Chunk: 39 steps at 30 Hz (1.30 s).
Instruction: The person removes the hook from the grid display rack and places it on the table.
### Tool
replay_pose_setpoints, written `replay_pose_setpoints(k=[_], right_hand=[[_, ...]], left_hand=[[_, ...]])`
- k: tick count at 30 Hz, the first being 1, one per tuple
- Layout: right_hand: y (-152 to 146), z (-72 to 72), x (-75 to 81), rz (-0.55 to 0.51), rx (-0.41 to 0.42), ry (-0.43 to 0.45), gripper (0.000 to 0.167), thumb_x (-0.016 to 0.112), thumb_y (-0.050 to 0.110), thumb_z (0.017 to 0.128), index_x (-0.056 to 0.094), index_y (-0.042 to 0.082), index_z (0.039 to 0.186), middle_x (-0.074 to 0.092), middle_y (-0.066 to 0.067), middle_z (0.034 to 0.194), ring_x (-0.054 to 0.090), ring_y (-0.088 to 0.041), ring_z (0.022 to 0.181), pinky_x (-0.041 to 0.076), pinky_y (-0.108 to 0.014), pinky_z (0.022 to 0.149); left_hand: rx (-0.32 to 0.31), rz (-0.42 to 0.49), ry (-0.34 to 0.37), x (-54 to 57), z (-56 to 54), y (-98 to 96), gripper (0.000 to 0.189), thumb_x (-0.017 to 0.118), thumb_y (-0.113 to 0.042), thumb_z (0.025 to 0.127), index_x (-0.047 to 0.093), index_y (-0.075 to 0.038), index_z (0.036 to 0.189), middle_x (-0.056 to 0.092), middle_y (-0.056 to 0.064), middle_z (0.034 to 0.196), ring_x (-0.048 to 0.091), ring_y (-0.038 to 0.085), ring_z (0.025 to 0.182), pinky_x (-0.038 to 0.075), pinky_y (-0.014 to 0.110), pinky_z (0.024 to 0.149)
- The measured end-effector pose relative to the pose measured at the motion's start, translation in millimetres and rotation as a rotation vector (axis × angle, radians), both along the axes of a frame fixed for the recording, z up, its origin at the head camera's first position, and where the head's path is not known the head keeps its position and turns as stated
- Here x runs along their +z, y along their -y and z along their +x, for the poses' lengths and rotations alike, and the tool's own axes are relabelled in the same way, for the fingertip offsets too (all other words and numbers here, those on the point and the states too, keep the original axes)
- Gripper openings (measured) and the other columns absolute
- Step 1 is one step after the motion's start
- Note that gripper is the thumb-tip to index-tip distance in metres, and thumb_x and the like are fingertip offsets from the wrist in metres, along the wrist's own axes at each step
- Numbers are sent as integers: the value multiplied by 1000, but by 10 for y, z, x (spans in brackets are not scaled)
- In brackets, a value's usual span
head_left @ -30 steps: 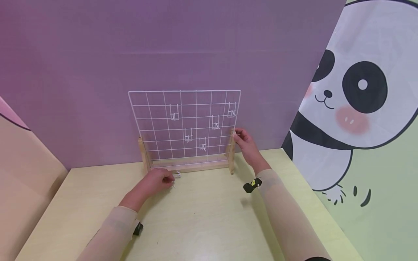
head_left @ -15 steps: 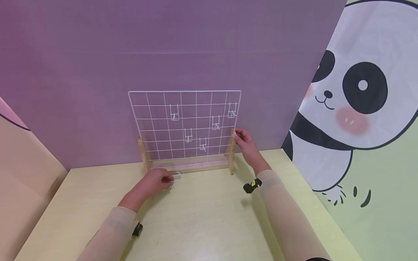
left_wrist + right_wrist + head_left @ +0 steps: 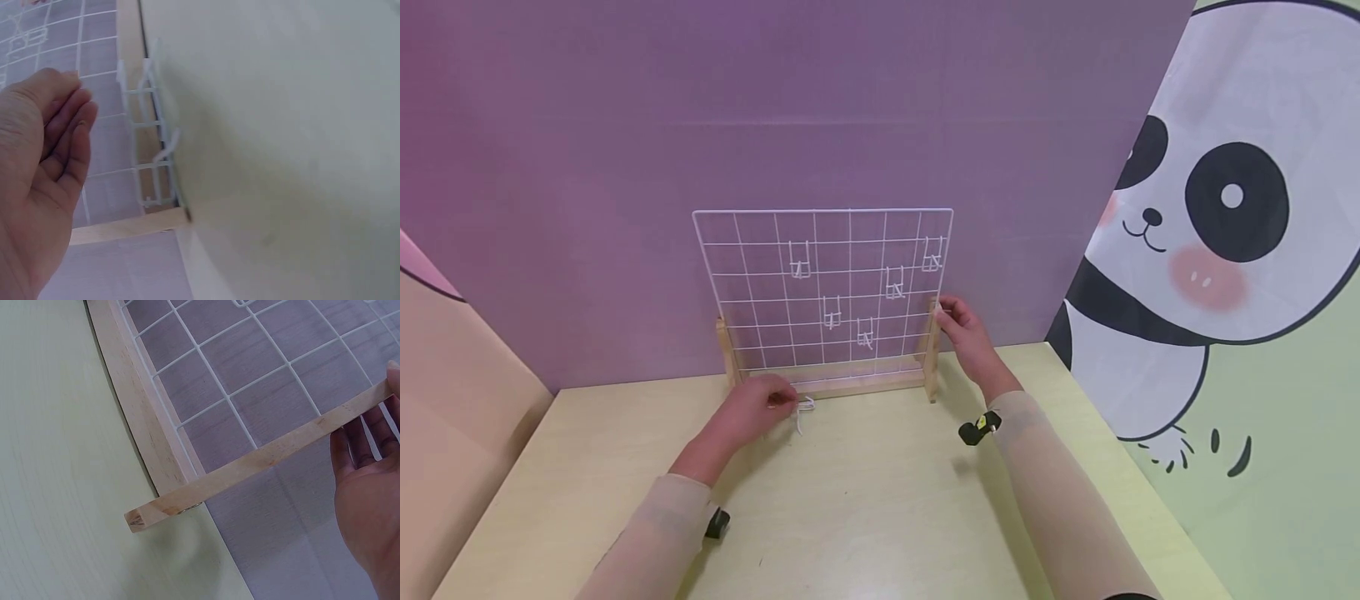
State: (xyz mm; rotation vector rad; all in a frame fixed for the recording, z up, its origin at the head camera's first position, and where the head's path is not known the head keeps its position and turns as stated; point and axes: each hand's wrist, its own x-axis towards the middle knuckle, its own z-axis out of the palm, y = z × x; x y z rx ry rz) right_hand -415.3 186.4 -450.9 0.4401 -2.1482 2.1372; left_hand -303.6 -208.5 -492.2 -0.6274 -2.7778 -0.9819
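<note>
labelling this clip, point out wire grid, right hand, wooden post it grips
Wire grid (image 3: 819,297), head view, central wire crossing
Right hand (image 3: 972,336), head view, back of hand
Wooden post (image 3: 261,456), right wrist view, mid-length face

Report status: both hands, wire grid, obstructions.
Left hand beside white wirework at base bar, nothing visibly held. Right hand gripping wooden upright. Wire grid standing, five hooks on it. No obstruction seen.

You observe a white, square-meshed rectangular wire grid (image 3: 823,210); white bent-wire hooks (image 3: 801,269); straight light-tan wooden posts (image 3: 269,456); a pale yellow, faintly grained table (image 3: 887,508); a purple backdrop (image 3: 820,83); your beige sleeves (image 3: 1060,492); a black-and-white panda print (image 3: 1232,197), pink-cheeked.
</note>
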Motion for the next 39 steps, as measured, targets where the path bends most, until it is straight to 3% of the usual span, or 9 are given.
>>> replay_pose_setpoints(k=[7, 16, 25, 29, 33, 39], right_hand=[[3, 17, 9, -7, 6, 3, 33, 58, 10, 116, 56, -1, 147, 62, -4, 132, 56, -19, 126, 38, -47, 127], [-7, 12, 9, -16, 10, 2, 31, 57, 10, 116, 57, -1, 144, 62, 0, 127, 56, -18, 124, 38, -46, 126], [14, 29, 32, -14, 9, 1, 33, 58, 8, 115, 56, -4, 145, 63, -2, 128, 57, -18, 123, 38, -45, 126], [18, 33, 36, -16, 5, 10, 33, 58, 9, 115, 56, -2, 146, 62, -2, 129, 56, -18, 124, 37, -46, 127], [18, 23, 30, -14, 6, 11, 34, 58, 10, 115, 55, -3, 146, 62, -3, 130, 56, -19, 125, 37, -47, 127], [17, 17, 21, -13, 3, 7, 32, 58, 9, 115, 56, -3, 145, 63, -1, 129, 56, -18, 124, 37, -46, 126]], left_hand=[[88, 114, -104, 208, -12, -45, 8, 79, -3, 100, 81, -5, 108, 77, 6, 102, 72, 29, 98, 62, 53, 91], [160, 242, -207, 467, -74, -182, 12, 78, -8, 102, 76, -1, 112, 74, 14, 108, 70, 33, 103, 61, 52, 95], [223, 447, -350, 759, -146, -319, 18, 80, -5, 100, 72, 3, 114, 72, 17, 111, 66, 33, 106, 52, 39, 93], [234, 533, -432, 897, -186, -381, 22, 82, -4, 98, 71, 4, 115, 72, 18, 112, 66, 33, 107, 52, 42, 95], [238, 574, -510, 1032, -219, -450, 28, 83, -2, 96, 70, 6, 119, 71, 20, 114, 66, 35, 108, 52, 42, 97], [276, 622, -556, 1180, -253, -546, 28, 83, -3, 96, 70, 6, 119, 71, 20, 114, 66, 33, 108, 51, 33, 97]])
